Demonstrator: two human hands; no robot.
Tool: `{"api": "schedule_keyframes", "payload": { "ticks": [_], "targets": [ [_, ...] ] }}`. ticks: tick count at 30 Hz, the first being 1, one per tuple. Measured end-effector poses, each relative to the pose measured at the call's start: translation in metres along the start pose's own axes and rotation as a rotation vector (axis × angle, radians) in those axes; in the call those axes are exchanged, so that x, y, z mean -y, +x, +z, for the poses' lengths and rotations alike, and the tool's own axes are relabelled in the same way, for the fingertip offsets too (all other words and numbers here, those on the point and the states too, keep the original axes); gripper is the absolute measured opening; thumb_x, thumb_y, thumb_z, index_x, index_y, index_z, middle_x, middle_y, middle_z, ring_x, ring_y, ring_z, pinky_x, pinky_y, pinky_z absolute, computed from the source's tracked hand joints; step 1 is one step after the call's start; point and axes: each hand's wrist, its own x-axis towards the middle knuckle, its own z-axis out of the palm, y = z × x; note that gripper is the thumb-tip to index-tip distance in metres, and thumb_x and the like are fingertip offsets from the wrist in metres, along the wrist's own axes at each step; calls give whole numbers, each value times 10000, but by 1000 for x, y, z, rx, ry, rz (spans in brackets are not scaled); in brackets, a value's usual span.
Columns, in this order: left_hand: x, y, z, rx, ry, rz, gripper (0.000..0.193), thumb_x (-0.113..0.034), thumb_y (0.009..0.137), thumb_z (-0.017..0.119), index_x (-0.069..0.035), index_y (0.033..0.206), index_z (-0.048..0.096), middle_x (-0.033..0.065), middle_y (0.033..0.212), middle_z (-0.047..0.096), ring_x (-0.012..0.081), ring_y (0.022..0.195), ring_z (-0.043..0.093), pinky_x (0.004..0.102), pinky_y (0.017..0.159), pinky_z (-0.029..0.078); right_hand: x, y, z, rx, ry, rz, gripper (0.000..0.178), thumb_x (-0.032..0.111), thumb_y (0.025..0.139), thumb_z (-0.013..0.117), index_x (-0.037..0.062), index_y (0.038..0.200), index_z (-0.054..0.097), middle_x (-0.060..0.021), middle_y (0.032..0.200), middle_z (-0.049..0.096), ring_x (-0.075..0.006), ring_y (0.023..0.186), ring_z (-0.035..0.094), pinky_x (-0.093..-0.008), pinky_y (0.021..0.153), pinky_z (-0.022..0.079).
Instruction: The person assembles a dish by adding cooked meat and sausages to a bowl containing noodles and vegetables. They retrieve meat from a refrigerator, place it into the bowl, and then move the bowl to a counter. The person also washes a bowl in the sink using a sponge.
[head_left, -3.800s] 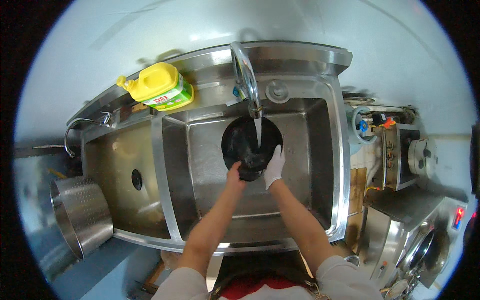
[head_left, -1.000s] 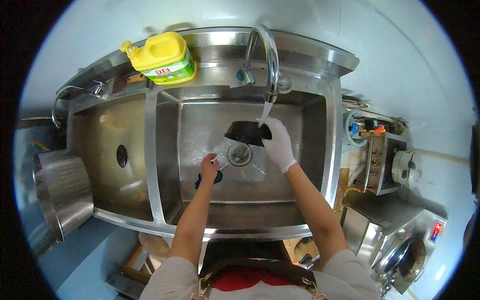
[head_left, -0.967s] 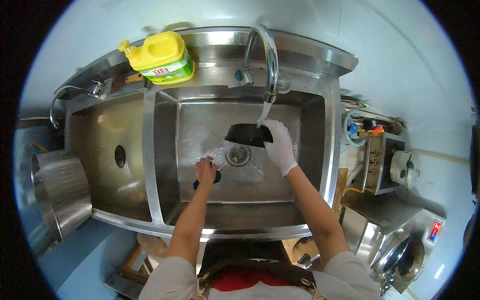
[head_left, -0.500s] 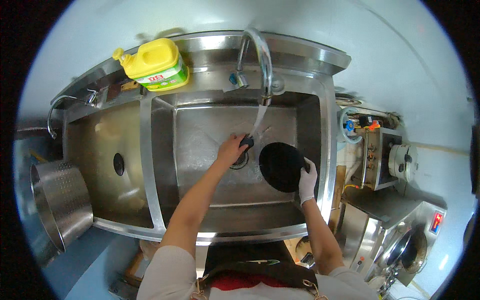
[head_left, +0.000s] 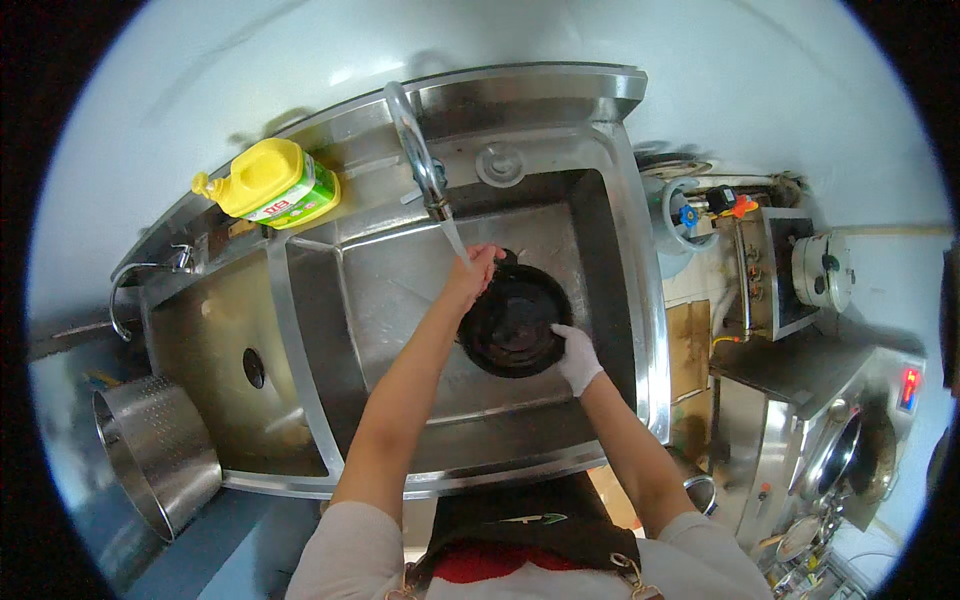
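Observation:
A round black pan (head_left: 518,325) lies in the right basin of a steel sink (head_left: 400,262), its shiny inner side up. At its near right rim, my right hand (head_left: 578,362), in a white glove, grips it with the thumb over the edge. My bare left hand (head_left: 478,268) is at the pan's far left rim, fingers curled closed. A small dark piece (head_left: 509,257) shows beside those fingers; whether it is part of the pan I cannot tell. Water from the curved faucet (head_left: 418,150) runs onto my left hand. The drain is hidden.
A yellow detergent jug (head_left: 270,180) stands on the back ledge. The left basin (head_left: 205,345) holds cloudy water and a dark oval thing (head_left: 253,368). Left of it is a perforated steel pot (head_left: 160,450). On the right are a gas cylinder (head_left: 682,225), a stove (head_left: 775,270) and a lidded pot (head_left: 822,272).
The black pan has turned to show its inside and moved left toward my left hand. My right hand has moved with it. My left hand has risen to the pan's far rim. The view has shifted.

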Motion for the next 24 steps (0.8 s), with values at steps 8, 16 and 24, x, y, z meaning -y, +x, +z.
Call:
{"api": "schedule_keyframes", "payload": {
  "ticks": [8, 16, 24],
  "targets": [
    [-55, -4, 25, 25, 520, 271, 372, -337, 909, 482, -5, 786, 598, 116, 637, 592, 252, 652, 605, 375, 648, 462, -39, 55, 4, 343, -456, -388, 340, 148, 841, 564, -12, 1138, 527, -110, 1123, 572, -216, 1018, 529, -318, 904, 411],
    [-15, 45, 8, -175, 1158, 636, 283, -33, 794, 502, -39, 1073, 543, 239, 995, 573, 411, 868, 563, 464, 750, 464, -36, 70, -75, -130, -584, -122, 384, 90, 805, 568, -35, 1165, 516, -132, 1120, 575, -244, 977, 540, -340, 868, 416],
    [99, 50, -32, -135, 1570, 521, 376, -75, 739, 626, -109, 1109, 566, 196, 1101, 534, 356, 1032, 528, 453, 821, 456, -51, 47, -100, -480, -1112, -519, 537, 84, 760, 627, -23, 1255, 449, -206, 1228, 497, -327, 1136, 466, -383, 990, 353]
  ]
}}
